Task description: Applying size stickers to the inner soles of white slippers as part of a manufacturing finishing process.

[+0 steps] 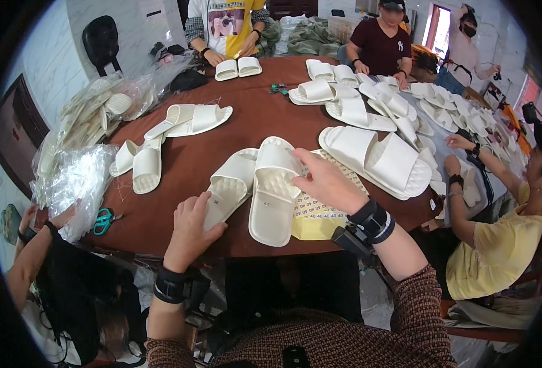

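Note:
Two cream slippers with wide straps and bumpy insoles lie side by side in front of me. My left hand (188, 230) is at the heel of the left slipper (229, 184), fingers and thumb spread along its edge. The right slipper (272, 199) points away from me and slightly overlaps its mate. At its outer edge, beside the strap, my right hand (331, 183) has thumb and forefinger apart, their tips close to or touching it. Under that hand lies a yellow sheet of printed stickers (320, 211). Neither hand is closed round a slipper.
The brown-covered table (222, 135) carries more slipper pairs (375, 156) and teal scissors (104, 222). Plastic-wrapped slippers (81, 122) are heaped at the left. Co-workers sit or stand around; one handles a pair (238, 67) across the table.

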Demonstrator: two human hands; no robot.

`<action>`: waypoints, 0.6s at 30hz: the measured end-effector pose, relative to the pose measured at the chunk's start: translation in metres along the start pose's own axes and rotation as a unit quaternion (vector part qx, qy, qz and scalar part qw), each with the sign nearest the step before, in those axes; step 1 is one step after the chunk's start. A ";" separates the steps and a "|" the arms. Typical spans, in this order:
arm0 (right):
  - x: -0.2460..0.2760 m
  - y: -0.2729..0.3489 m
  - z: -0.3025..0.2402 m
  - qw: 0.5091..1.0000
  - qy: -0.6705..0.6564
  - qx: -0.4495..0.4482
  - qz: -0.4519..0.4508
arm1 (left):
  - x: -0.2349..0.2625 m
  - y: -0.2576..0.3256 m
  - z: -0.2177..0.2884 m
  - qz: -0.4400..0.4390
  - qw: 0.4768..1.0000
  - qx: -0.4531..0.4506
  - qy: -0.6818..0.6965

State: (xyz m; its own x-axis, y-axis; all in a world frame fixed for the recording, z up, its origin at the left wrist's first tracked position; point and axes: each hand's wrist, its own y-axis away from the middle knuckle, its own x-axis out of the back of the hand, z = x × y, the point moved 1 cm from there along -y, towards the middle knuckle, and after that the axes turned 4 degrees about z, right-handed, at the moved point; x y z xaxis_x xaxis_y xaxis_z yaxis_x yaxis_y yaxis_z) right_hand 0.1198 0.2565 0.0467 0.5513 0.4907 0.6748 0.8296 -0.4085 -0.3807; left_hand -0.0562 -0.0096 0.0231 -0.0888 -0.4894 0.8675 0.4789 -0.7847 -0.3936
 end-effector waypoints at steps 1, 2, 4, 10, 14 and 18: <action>-0.001 -0.001 -0.003 1.000 0.014 -0.003 -0.014 | -0.002 -0.001 -0.002 -0.001 1.000 0.000 0.000; -0.001 -0.003 -0.005 0.999 0.028 -0.004 -0.027 | -0.004 -0.002 -0.004 0.032 0.999 -0.011 0.018; -0.008 -0.005 0.003 1.000 0.016 0.021 -0.011 | -0.003 -0.003 -0.003 0.065 0.997 -0.023 0.036; -0.004 -0.005 -0.009 0.999 -0.012 0.038 0.023 | 0.003 0.002 0.012 0.145 0.987 -0.005 0.068; 0.002 -0.008 -0.014 0.995 -0.071 0.022 0.065 | 0.006 0.001 0.015 0.190 0.979 0.015 0.075; 0.011 -0.008 -0.009 0.991 -0.088 0.031 0.096 | 0.009 -0.002 0.019 0.186 0.973 0.036 0.129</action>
State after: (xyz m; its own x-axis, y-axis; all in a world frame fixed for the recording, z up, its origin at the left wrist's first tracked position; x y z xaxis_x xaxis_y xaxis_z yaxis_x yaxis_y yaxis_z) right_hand 0.1184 0.2578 0.0628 0.7019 0.5372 0.4677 0.7087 -0.4613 -0.5338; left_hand -0.0412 -0.0051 0.0370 -0.1084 -0.8215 0.5598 0.5793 -0.5099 -0.6359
